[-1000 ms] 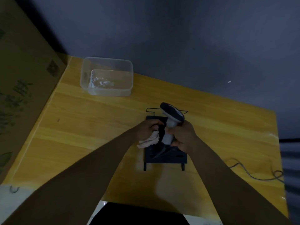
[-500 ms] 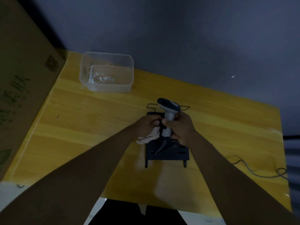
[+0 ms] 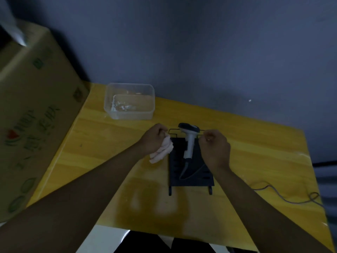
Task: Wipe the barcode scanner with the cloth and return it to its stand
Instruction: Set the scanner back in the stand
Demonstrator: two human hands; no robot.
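The grey barcode scanner [image 3: 188,141] lies on its black stand [image 3: 191,176], head against the wire rail at the far end, handle pointing toward me, its cable trailing off to the right. My left hand [image 3: 155,138] is just left of the stand, closed around a bunched pale pink cloth [image 3: 162,152] that hangs below the fist. To the right of the scanner my right hand [image 3: 214,148] is apart from it, fingers curled into a loose fist with nothing in them.
A clear plastic container [image 3: 129,101] stands at the far left of the yellow wooden table [image 3: 109,161]. A large cardboard box [image 3: 31,115] borders the table's left side. The scanner cable [image 3: 284,196] loops near the right edge. A dark wall lies behind.
My right hand has let go of the scanner, which now rests on the stand. Both hands have drawn apart to either side, the left still holding the cloth.
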